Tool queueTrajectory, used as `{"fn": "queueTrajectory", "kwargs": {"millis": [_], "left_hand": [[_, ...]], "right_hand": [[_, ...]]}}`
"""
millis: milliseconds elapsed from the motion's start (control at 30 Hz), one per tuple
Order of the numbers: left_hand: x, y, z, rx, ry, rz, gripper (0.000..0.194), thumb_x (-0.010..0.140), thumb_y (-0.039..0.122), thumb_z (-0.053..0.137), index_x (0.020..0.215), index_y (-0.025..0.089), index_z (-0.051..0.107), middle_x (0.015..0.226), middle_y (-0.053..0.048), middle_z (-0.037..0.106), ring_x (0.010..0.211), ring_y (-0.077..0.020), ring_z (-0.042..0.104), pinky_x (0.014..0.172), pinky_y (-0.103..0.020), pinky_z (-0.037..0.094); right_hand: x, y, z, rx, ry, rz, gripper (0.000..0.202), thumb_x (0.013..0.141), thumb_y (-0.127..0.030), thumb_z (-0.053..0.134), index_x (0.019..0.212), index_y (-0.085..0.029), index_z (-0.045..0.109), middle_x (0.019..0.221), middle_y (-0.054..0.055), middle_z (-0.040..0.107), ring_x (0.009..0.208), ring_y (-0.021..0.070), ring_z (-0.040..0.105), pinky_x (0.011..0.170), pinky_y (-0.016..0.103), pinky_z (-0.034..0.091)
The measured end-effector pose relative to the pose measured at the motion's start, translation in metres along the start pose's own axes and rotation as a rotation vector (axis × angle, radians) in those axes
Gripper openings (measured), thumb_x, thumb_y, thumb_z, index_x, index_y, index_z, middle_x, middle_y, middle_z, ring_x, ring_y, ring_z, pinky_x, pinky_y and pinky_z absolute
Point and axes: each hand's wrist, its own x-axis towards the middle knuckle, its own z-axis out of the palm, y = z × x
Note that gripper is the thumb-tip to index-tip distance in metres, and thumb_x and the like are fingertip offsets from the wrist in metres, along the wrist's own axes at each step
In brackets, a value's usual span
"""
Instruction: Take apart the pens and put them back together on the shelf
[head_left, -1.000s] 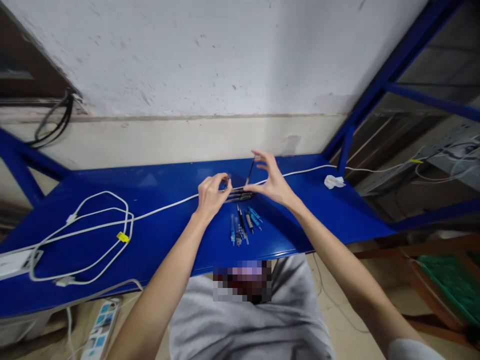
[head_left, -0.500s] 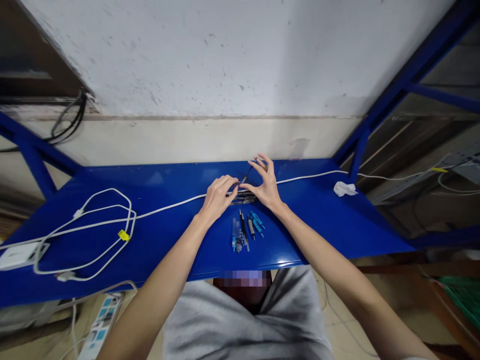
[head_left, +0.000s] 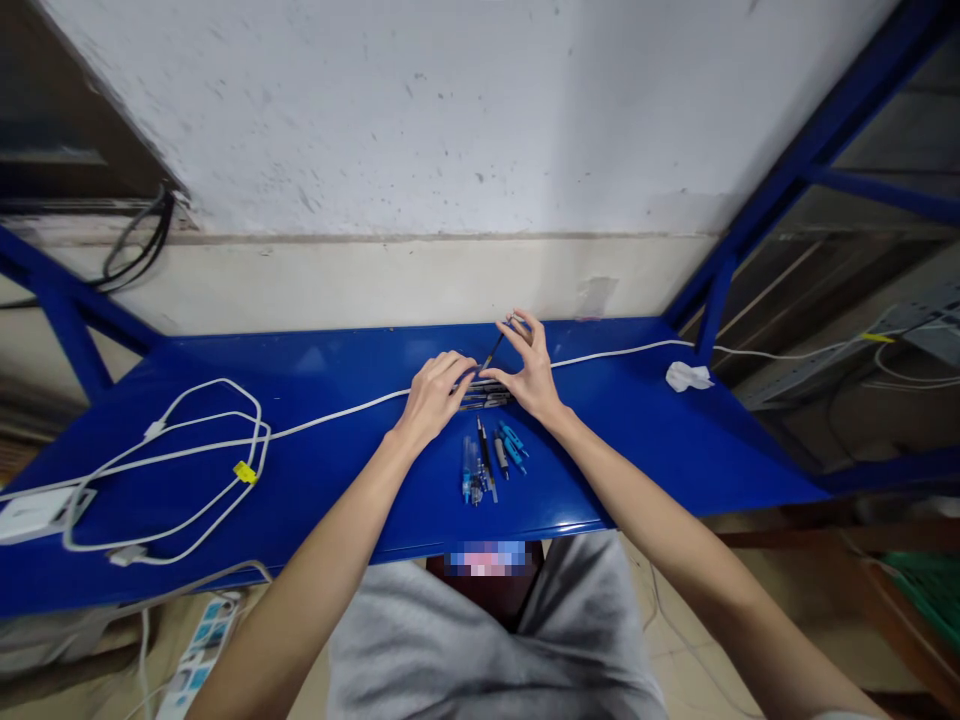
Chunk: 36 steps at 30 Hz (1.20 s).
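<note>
Above the blue table (head_left: 337,480), both hands meet on a thin dark pen refill (head_left: 493,352), which slants up to the right. Its lower end is pinched between the thumb and fingers of my left hand (head_left: 433,395). At its upper end are the closed fingertips of my right hand (head_left: 534,370), whose thumb sits low near the left fingertips. Beneath the hands lies a row of dark pens (head_left: 484,399), partly covered. Closer to me are clear pen barrels (head_left: 470,468), a slim black piece (head_left: 485,450), a grey grip piece (head_left: 501,455) and blue pen parts (head_left: 514,445).
A white cable (head_left: 337,413) runs across the table behind the pens, with looped cords (head_left: 259,430) and a white box (head_left: 37,515) at left. Crumpled tissue (head_left: 688,376) lies at right. Blue frame posts (head_left: 720,300) and a wall (head_left: 420,285) bound the table.
Both hands keep their hold on the refill, with only a slight shift of the right fingers at its upper end. The pen parts on the table stay put.
</note>
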Motion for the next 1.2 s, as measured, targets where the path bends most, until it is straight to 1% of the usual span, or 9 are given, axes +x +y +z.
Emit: {"fn": "queueTrajectory", "kwargs": {"millis": [200, 333, 533, 767, 900, 1000, 1067, 1133, 1200], "left_hand": [[0.0, 0.001, 0.002, -0.017, -0.001, -0.018, 0.028, 0.106, 0.033, 0.042, 0.114, 0.021, 0.066, 0.109, -0.008, 0.07, 0.102, -0.0225, 0.062, 0.088, -0.036, 0.045], [-0.001, 0.0, 0.003, -0.017, 0.003, -0.025, 0.027, 0.106, 0.029, 0.041, 0.113, 0.021, 0.066, 0.108, -0.007, 0.069, 0.102, -0.0228, 0.061, 0.087, -0.036, 0.044], [-0.002, 0.002, 0.003, -0.016, 0.0, -0.015, 0.026, 0.106, 0.026, 0.041, 0.113, 0.022, 0.066, 0.106, -0.007, 0.069, 0.1, -0.0235, 0.06, 0.086, -0.037, 0.043], [-0.002, 0.006, 0.002, -0.074, 0.005, -0.036, 0.026, 0.105, 0.025, 0.041, 0.11, 0.022, 0.066, 0.106, -0.007, 0.068, 0.1, -0.0227, 0.06, 0.089, -0.037, 0.044], [-0.002, 0.009, 0.004, -0.156, 0.053, -0.058, 0.018, 0.102, 0.029, 0.05, 0.108, 0.021, 0.065, 0.096, -0.005, 0.066, 0.094, -0.0207, 0.059, 0.088, -0.035, 0.046], [-0.002, 0.01, 0.006, -0.199, 0.095, -0.064, 0.013, 0.1, 0.027, 0.056, 0.106, 0.02, 0.065, 0.088, -0.003, 0.062, 0.087, -0.0189, 0.058, 0.084, -0.033, 0.047], [-0.001, 0.01, 0.006, -0.208, 0.124, -0.073, 0.012, 0.099, 0.025, 0.056, 0.105, 0.019, 0.064, 0.086, -0.002, 0.061, 0.084, -0.0181, 0.058, 0.082, -0.032, 0.047], [-0.001, 0.008, 0.005, -0.206, 0.142, -0.088, 0.012, 0.098, 0.024, 0.056, 0.105, 0.019, 0.065, 0.087, -0.003, 0.062, 0.083, -0.0179, 0.058, 0.082, -0.032, 0.048], [-0.001, 0.006, 0.005, -0.197, 0.147, -0.1, 0.012, 0.098, 0.023, 0.056, 0.105, 0.019, 0.065, 0.091, -0.004, 0.063, 0.086, -0.0185, 0.059, 0.083, -0.032, 0.048]], "right_hand": [[0.0, 0.001, -0.002, -0.066, 0.028, -0.006, 0.082, 0.081, -0.06, 0.077, 0.153, -0.036, 0.045, 0.161, 0.012, 0.027, 0.148, 0.0382, 0.039, 0.122, 0.062, 0.036], [0.0, -0.002, -0.004, -0.08, 0.073, -0.032, 0.079, 0.084, -0.058, 0.076, 0.152, -0.035, 0.045, 0.16, 0.013, 0.027, 0.147, 0.0359, 0.041, 0.122, 0.06, 0.037], [0.0, -0.004, -0.005, -0.052, 0.04, 0.023, 0.078, 0.082, -0.063, 0.074, 0.15, -0.037, 0.047, 0.161, 0.011, 0.028, 0.148, 0.0377, 0.039, 0.123, 0.061, 0.035], [-0.002, -0.002, -0.004, -0.024, 0.052, 0.008, 0.079, 0.081, -0.066, 0.073, 0.15, -0.035, 0.049, 0.162, 0.01, 0.027, 0.148, 0.0394, 0.038, 0.124, 0.059, 0.034], [-0.002, -0.004, -0.004, -0.019, 0.119, -0.043, 0.064, 0.089, -0.06, 0.068, 0.146, -0.034, 0.054, 0.159, 0.01, 0.031, 0.145, 0.0365, 0.043, 0.122, 0.057, 0.039], [-0.002, -0.008, -0.005, 0.009, 0.205, -0.109, 0.041, 0.099, -0.047, 0.06, 0.137, -0.031, 0.062, 0.152, 0.011, 0.041, 0.138, 0.0302, 0.053, 0.118, 0.051, 0.045], [-0.003, -0.012, -0.005, 0.022, 0.244, -0.105, 0.031, 0.104, -0.039, 0.053, 0.13, -0.03, 0.067, 0.14, 0.011, 0.053, 0.127, 0.0256, 0.061, 0.112, 0.046, 0.051], [-0.004, -0.015, -0.005, 0.056, 0.235, -0.079, 0.028, 0.106, -0.034, 0.049, 0.122, -0.029, 0.071, 0.122, 0.01, 0.064, 0.112, 0.0219, 0.068, 0.101, 0.042, 0.058], [-0.005, -0.017, -0.004, 0.113, 0.202, -0.053, 0.026, 0.105, -0.032, 0.05, 0.114, -0.027, 0.074, 0.108, 0.008, 0.068, 0.093, 0.019, 0.072, 0.087, 0.037, 0.062]]}}
